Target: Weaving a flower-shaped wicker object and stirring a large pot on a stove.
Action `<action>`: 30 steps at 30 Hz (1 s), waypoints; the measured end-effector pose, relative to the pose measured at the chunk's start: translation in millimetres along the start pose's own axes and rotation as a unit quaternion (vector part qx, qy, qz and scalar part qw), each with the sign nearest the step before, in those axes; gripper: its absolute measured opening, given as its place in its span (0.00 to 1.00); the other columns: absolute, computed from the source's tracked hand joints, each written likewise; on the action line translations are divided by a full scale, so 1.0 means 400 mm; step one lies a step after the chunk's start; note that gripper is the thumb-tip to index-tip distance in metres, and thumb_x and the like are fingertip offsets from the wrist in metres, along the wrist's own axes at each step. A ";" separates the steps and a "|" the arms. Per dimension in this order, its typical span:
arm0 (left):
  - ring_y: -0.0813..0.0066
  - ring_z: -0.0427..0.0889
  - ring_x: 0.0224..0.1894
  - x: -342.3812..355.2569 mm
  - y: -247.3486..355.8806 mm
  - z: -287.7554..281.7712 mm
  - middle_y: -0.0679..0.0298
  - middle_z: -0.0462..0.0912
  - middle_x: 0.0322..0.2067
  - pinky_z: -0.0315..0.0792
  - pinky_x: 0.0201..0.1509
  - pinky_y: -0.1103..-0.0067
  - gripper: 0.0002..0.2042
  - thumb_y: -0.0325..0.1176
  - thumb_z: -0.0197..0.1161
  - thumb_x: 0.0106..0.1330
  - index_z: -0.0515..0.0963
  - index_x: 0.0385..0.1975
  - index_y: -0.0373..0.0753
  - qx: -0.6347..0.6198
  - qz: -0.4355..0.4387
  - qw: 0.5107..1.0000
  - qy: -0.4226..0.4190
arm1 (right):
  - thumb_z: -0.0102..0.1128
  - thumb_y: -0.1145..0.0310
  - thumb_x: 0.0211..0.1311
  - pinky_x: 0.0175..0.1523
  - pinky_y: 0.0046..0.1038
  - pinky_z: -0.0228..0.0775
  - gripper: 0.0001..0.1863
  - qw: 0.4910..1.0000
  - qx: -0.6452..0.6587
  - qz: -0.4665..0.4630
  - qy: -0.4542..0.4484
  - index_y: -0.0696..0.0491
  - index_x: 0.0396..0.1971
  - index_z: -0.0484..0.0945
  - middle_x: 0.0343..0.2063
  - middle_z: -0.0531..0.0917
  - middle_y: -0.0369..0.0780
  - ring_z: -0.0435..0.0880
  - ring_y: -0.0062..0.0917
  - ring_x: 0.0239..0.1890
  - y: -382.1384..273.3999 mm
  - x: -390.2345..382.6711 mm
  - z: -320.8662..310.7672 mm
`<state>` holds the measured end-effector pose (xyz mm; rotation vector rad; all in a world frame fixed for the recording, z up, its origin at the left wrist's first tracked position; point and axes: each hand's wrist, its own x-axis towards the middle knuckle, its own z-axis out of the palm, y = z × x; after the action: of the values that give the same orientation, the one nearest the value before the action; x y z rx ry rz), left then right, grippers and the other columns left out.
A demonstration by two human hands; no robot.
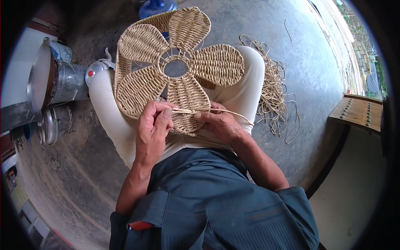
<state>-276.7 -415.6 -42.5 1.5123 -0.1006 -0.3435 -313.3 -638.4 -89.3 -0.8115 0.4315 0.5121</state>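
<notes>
A flower-shaped woven piece (pixel 143 85) of tan twisted cord rests across my lap, its several petals set round an open ring. In front of the petal nearest me, a thin length of cord (pixel 233 112) runs between my hands and forms a small loop or knot at the middle. My left hand (pixel 155 121) pinches the cord's left part between thumb and fingers. Closed on the cord just right of the loop is my right hand (pixel 221 123), with the tail trailing over my right thigh. Some fingertips are hidden behind the cord and petal.
A loose heap of cord (pixel 273 83) lies on the concrete floor beside my right knee. To the left stand a kettle (pixel 98 68) and a large metal pot (pixel 68 81). A blue plastic bottle (pixel 156 7) is beyond the weaving. A wooden board with studs (pixel 358 112) is at right.
</notes>
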 end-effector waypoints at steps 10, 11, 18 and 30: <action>0.53 0.84 0.35 0.031 0.042 0.006 0.55 0.83 0.38 0.78 0.43 0.63 0.09 0.33 0.67 0.73 0.79 0.46 0.35 0.382 0.138 0.910 -0.080 | 0.67 0.74 0.72 0.53 0.31 0.83 0.19 1.000 -0.004 -0.001 -0.022 0.57 0.60 0.78 0.50 0.88 0.39 0.88 0.24 0.49 0.007 0.005 -0.010; 0.53 0.84 0.35 0.032 0.037 0.011 0.55 0.83 0.38 0.78 0.43 0.63 0.09 0.33 0.67 0.73 0.79 0.46 0.35 0.382 0.138 0.910 -0.080 | 0.67 0.74 0.72 0.53 0.31 0.83 0.19 1.000 -0.009 -0.007 -0.026 0.57 0.60 0.78 0.51 0.88 0.39 0.88 0.24 0.49 0.008 0.006 -0.012; 0.60 0.84 0.38 0.020 0.056 -0.003 0.57 0.83 0.35 0.77 0.47 0.69 0.07 0.32 0.63 0.77 0.78 0.42 0.35 0.384 0.090 0.918 -0.034 | 0.68 0.73 0.72 0.56 0.31 0.82 0.21 1.000 -0.013 -0.007 -0.010 0.57 0.62 0.77 0.52 0.88 0.39 0.88 0.24 0.50 0.002 -0.001 0.001; 0.87 0.54 0.18 -0.047 0.069 -0.368 0.77 0.55 0.18 0.58 0.28 0.83 0.09 0.35 0.57 0.84 0.78 0.50 0.36 -0.355 -0.041 0.908 0.220 | 0.68 0.70 0.74 0.54 0.32 0.84 0.23 0.998 -0.044 -0.016 -0.034 0.57 0.64 0.75 0.53 0.87 0.39 0.88 0.25 0.51 0.004 0.002 -0.008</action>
<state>-249.5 -268.6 -22.0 0.8336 0.4128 -0.0745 -313.9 -639.7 -92.5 -0.8810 0.3359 0.5302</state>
